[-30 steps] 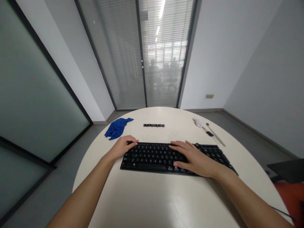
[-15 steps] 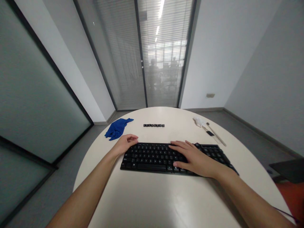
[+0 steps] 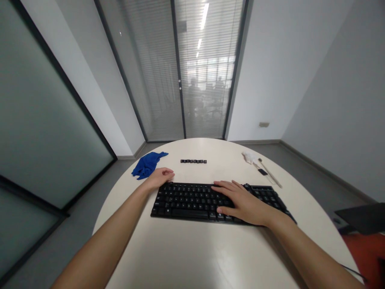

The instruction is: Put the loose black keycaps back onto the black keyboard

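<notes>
A black keyboard (image 3: 192, 200) lies across the white round table. My left hand (image 3: 161, 177) is just beyond the keyboard's far left corner, fingers curled and thumb tip close to the index finger; whether anything small is between them is hidden. My right hand (image 3: 242, 202) rests palm down over the keyboard's right-middle keys, fingers and thumb spread, covering some of them. Past the keyboard, several small black keycaps (image 3: 193, 161) stand in a short row.
A crumpled blue cloth (image 3: 147, 164) lies beyond my left hand. At the back right are a white crumpled item (image 3: 249, 157), a small black object (image 3: 262, 171) and a thin stick-like brush (image 3: 270, 173). The table's rounded edge (image 3: 201, 139) faces glass panels with blinds.
The view has shifted slightly. My left hand has moved a little away from the keyboard's corner, and its thumb and index finger are closer together. My right hand stays on the keys.
</notes>
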The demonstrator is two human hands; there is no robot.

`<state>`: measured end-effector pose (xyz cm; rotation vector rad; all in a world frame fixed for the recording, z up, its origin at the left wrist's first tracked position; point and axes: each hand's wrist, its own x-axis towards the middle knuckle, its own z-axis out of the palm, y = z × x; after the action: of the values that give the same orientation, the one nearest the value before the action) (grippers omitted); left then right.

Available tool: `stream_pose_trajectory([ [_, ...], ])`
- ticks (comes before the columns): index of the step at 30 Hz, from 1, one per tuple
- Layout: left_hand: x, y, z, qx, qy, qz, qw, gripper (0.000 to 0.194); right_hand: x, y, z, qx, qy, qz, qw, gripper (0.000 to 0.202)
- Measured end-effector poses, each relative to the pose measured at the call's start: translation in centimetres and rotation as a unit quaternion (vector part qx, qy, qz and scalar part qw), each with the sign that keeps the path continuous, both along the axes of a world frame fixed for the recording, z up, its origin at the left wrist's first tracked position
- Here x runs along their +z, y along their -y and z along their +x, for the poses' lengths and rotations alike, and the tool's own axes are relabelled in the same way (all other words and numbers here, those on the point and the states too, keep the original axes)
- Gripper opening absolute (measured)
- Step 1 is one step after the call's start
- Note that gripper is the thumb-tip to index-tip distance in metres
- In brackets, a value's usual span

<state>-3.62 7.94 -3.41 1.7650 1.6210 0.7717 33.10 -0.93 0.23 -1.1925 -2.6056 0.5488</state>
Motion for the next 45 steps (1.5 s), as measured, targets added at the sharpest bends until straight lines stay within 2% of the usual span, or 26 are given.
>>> stream_pose_trajectory([
  [3, 0.2, -2.2, 0.9, 0.012, -0.069, 0.046, 0.996, 0.038, 0.1, 0.0, 0.0, 0.004, 0.005, 0.004, 1.000, 0.072],
  [6, 0.4, -4.0, 2.1, 0.021, -0.138, 0.074, 0.987, 0.044, -0.1, 0.0, 0.1, 0.007, -0.002, 0.007, 1.000, 0.070],
  [12, 0.5, -5.7, 4.5, 0.032, -0.222, 0.089, 0.970, 0.057, -0.2, 0.0, 0.2, 0.008, -0.002, 0.002, 1.000, 0.069],
  [18, 0.6, -6.2, 5.5, 0.043, -0.255, 0.089, 0.962, 0.034, 0.3, 0.3, 0.0, 0.003, -0.001, -0.007, 1.000, 0.069],
  [24, 0.7, -5.0, 4.9, 0.073, -0.255, 0.106, 0.958, 0.021, 0.3, 0.2, 0.0, 0.007, -0.002, 0.000, 1.000, 0.068],
  [29, 0.9, -3.2, 4.5, 0.080, -0.216, 0.133, 0.964, 0.022, 0.5, 0.0, 0.1, 0.009, -0.012, -0.008, 1.000, 0.068],
  [32, 1.0, -1.3, 4.6, 0.049, -0.175, 0.168, 0.969, 0.026, 0.3, -0.2, 0.5, 0.008, -0.016, -0.012, 1.000, 0.068],
  [36, 0.8, 2.2, 4.4, -0.024, -0.122, 0.224, 0.967, 0.024, 0.1, -0.4, 1.1, 0.003, -0.018, -0.009, 1.000, 0.069],
  [39, 0.6, 4.2, 3.8, -0.027, -0.083, 0.226, 0.970, 0.023, 0.3, -0.4, 1.2, 0.001, -0.016, -0.013, 1.000, 0.068],
  [45, 0.7, 4.9, 2.9, -0.084, -0.054, 0.181, 0.978, 0.022, 0.6, -0.2, 1.1, -0.009, 0.002, -0.013, 1.000, 0.069],
])
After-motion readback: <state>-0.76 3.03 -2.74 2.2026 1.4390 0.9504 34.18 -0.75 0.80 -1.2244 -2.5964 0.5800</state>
